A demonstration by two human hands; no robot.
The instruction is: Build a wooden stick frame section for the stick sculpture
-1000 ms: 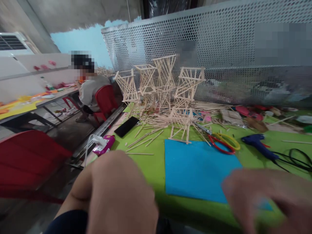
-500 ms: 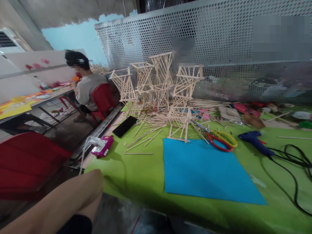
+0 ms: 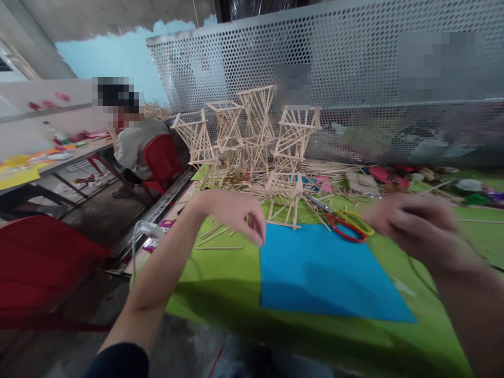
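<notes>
My left hand (image 3: 236,210) hangs over the green table covering, wrist bent and fingers curving down, with a gap by the thumb and nothing seen in it. Just right of its fingertips lies a blue sheet (image 3: 323,278). Behind the sheet stands a small frame of thin wooden sticks (image 3: 285,224). Scissors (image 3: 354,240) with red and yellow handles rest across the sheet's far corner. Blurred by motion, my right hand (image 3: 413,226) is right of the scissors, where it hides the blue glue gun; whether it touches the gun cannot be seen.
Taller stick towers (image 3: 202,161) stand at the back before a perforated metal panel (image 3: 346,58). Loose sticks (image 3: 219,248) lie near my left hand. A purple power strip (image 3: 167,224) sits at the left edge. Beyond it, a person (image 3: 137,142) sits on a red chair (image 3: 161,157).
My left forearm has swung up and inward, bringing the hand over the table and covering most of the black phone. My right hand has entered from the right, over the glue gun's spot.
</notes>
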